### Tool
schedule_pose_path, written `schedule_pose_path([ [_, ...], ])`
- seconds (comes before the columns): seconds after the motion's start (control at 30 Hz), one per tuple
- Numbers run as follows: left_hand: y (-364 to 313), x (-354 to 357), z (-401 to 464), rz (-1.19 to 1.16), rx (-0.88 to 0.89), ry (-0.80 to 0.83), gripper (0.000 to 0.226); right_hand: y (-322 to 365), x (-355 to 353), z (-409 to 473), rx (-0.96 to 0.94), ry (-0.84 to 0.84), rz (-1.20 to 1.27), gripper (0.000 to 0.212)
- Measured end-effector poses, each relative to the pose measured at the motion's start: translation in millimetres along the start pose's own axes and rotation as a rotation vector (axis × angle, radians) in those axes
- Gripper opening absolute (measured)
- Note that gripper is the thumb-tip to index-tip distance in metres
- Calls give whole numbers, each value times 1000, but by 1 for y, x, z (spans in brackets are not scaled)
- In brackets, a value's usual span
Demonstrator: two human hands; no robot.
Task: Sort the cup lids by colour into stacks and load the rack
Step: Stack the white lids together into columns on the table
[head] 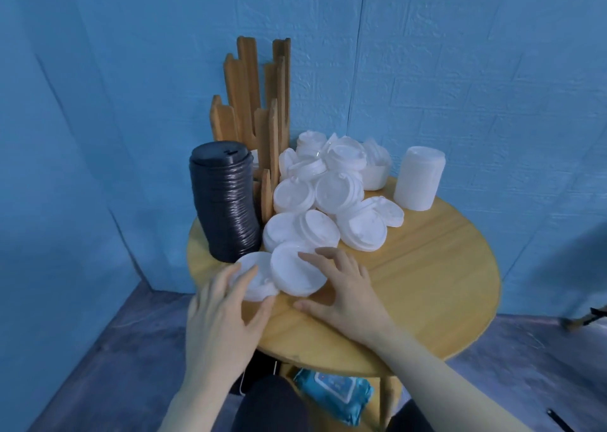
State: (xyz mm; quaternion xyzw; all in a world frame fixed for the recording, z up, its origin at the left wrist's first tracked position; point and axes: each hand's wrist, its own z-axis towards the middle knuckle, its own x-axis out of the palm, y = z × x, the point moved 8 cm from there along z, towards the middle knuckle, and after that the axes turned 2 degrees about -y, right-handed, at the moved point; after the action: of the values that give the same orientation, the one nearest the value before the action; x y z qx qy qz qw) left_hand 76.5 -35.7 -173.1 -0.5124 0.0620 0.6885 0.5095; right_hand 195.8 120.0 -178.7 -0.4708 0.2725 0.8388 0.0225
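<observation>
On round wooden table: loose heap of white lids at centre and rear, right of wooden rack. Tall stack of black lids upright at left edge, just in front of rack, leaning slightly. Short stack of white lids at far right rear, apart from heap. Two white lids at near edge, overlapping: left lid, right lid. Left hand fingers spread, tips touching left lid. Right hand fingers spread, fingertips resting on right lid, thumb on table. Neither hand clamped on anything. Below table: blue wipes packet.
</observation>
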Motion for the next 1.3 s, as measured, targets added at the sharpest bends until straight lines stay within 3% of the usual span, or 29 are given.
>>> schedule_pose_path([
  [0.13, 1, 15, -3, -43, 7, 144, 68, -11, -11, -7, 20, -76, 71, 42],
  [0.23, -9, 15, -4, -99, 36, 182, 48, -23, -28, -16, 22, -175, 130, 19],
  [0.3, -21, 15, -7, -115, 89, 188, 36, -30, -39, -21, 31, -221, 125, 14],
  [0.43, -44, 25, -10, -138, 159, 221, 32, -44, -56, -31, 54, -304, 78, 9],
  [0.53, -63, 36, -7, -139, 205, 294, 32, -57, -65, -37, 77, -330, 61, 11],
  [0.63, -71, 42, 0, -243, 130, 336, 34, -68, -71, -41, 141, -343, 72, 21],
  [0.83, -72, 56, 15, -98, 86, 293, 84, -71, -65, -41, 218, -283, -11, 25],
  [0.93, -71, 60, 16, -109, 101, 280, 80, -68, -63, -40, 210, -234, -10, 24],
  [1.07, -70, 57, 21, -440, 97, 329, 83, -67, -63, -40, 204, -246, 48, 23],
  [1.3, -86, 66, 29, -889, 130, 482, 94, -48, -58, -39, 29, -190, -70, 68],
])
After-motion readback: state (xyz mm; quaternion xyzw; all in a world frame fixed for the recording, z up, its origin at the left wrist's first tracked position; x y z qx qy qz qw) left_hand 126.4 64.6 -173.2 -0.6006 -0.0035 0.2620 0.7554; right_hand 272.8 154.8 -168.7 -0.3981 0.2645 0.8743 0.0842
